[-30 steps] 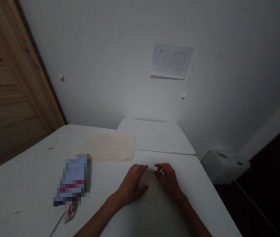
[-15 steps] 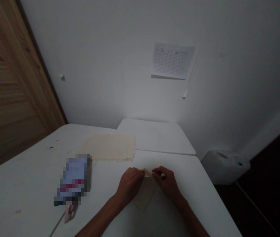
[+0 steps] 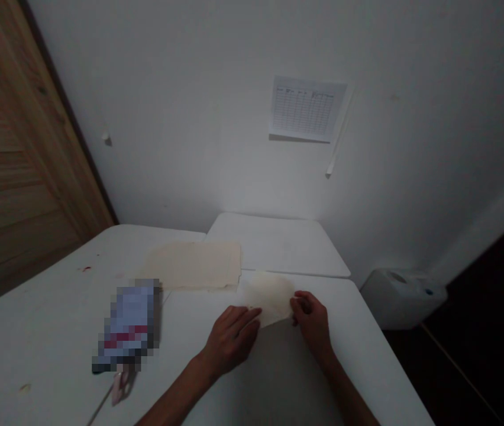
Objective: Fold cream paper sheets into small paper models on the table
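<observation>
A thin cream sheet (image 3: 272,299), paper or cloth, lies between my two hands over the white table. My left hand (image 3: 232,340) has the sheet's lower left edge between its thumb and fingers. On the other side, my right hand (image 3: 313,319) pinches the right edge with thumb and fingertips. The sheet looks spread out, slightly tilted, its lower edge running between the hands. Farther back on the left is a flat stack of larger cream sheets (image 3: 194,264), which neither hand touches.
On the table (image 3: 48,313) at left lies a blurred blue-and-red packet (image 3: 130,322), with pink-handled scissors (image 3: 120,384) poking out below. A raised white panel (image 3: 283,242) meets the wall. A printed page (image 3: 307,109) hangs there. A white plastic canister (image 3: 405,299) stands right of the table.
My hands have moved apart, the right one going rightward. The small sheet, earlier hanging down toward me between the hands, now spreads out flat on the far side.
</observation>
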{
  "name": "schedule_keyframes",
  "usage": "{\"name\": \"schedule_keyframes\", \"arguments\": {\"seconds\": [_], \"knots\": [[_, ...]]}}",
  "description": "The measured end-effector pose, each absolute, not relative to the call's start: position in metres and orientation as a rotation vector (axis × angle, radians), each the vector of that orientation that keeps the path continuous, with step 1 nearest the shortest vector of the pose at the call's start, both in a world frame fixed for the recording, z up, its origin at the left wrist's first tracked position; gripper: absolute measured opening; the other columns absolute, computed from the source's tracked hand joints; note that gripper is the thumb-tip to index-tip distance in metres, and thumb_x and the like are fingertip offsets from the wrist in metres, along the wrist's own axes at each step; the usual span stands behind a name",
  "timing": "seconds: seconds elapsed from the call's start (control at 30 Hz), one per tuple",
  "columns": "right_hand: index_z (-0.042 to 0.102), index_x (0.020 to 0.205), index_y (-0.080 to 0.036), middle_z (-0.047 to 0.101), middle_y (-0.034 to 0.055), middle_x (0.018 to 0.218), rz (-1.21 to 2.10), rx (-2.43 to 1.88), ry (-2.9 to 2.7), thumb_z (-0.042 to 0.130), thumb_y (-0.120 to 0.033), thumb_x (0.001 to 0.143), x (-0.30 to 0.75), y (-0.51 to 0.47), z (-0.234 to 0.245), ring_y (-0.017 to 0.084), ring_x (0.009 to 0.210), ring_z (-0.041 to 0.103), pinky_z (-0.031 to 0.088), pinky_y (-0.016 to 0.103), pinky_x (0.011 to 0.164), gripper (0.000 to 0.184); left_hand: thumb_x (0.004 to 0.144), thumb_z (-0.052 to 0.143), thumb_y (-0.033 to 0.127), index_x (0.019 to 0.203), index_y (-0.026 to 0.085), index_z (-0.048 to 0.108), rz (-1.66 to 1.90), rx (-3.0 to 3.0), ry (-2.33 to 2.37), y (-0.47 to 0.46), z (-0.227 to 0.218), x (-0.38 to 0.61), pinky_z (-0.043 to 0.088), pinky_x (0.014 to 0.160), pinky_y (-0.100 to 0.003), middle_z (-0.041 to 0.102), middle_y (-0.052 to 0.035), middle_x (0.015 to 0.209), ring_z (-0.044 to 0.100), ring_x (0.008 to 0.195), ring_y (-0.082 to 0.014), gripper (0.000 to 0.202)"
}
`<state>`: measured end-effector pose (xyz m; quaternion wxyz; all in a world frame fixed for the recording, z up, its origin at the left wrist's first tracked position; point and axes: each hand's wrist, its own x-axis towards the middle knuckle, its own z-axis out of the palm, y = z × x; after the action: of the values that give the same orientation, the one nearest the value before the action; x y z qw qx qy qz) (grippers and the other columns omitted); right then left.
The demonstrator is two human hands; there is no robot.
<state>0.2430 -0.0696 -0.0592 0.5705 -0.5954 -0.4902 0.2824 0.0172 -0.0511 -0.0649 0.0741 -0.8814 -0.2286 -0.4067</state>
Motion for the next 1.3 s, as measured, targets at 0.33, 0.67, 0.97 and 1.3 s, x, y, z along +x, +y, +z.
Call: {"name": "schedule_keyframes", "arguments": {"seconds": [0.33, 0.67, 0.97, 1.3], "knots": [[0.029, 0.140, -0.018, 0.068, -0.0033, 0.063, 0.286, -1.679, -1.374, 0.056, -0.032, 0.080, 0.244, -0.111, -0.070, 0.020, 0.051, 0.063, 0.046, 0.029, 0.052, 0.068, 0.058, 0.046, 0.009, 0.106, 0.019, 0.060, -0.648, -3.260, -0.701, -0.060, -0.046, 0.025, 0.034, 0.111, -0.046, 0.047, -0.0064, 0.143, 0.037, 0.135, -0.0233, 0.050], [0.063, 0.106, -0.025, 0.064, 0.0029, 0.061, -0.193, -1.959, -1.754, 0.058, -0.024, 0.083, 0.240, -0.124, -0.068, 0.021, 0.056, 0.061, 0.040, 0.030, 0.054, 0.024, 0.055, 0.044, 0.012, 0.133, 0.014, 0.048, -0.549, -3.366, -0.727, -0.060, -0.043, 0.025, 0.032, 0.113, -0.044, 0.055, -0.0088, 0.135, 0.044, 0.130, -0.0229, 0.078], [0.063, 0.116, -0.025, 0.058, 0.0052, 0.128, 0.049, -1.402, -2.308, 0.053, -0.008, 0.079, 0.236, -0.092, -0.042, 0.024, 0.117, 0.048, 0.038, 0.040, 0.101, 0.042, 0.051, 0.043, 0.012, 0.123, 0.018, 0.057, -0.603, -3.405, -0.716, -0.061, -0.038, 0.025, 0.031, 0.113, -0.043, 0.058, -0.0067, 0.132, 0.049, 0.126, -0.0222, 0.073], [0.053, 0.131, -0.025, 0.044, 0.0040, 0.144, 0.284, -1.514, -2.401, 0.058, -0.033, 0.080, 0.252, -0.088, -0.045, 0.025, 0.129, 0.038, 0.027, 0.043, 0.109, 0.052, 0.050, 0.046, 0.011, 0.122, 0.014, 0.059, -0.546, -3.426, -0.900, -0.054, -0.031, 0.014, 0.041, 0.104, -0.043, 0.061, -0.0115, 0.126, 0.050, 0.124, -0.0262, 0.073]]}}
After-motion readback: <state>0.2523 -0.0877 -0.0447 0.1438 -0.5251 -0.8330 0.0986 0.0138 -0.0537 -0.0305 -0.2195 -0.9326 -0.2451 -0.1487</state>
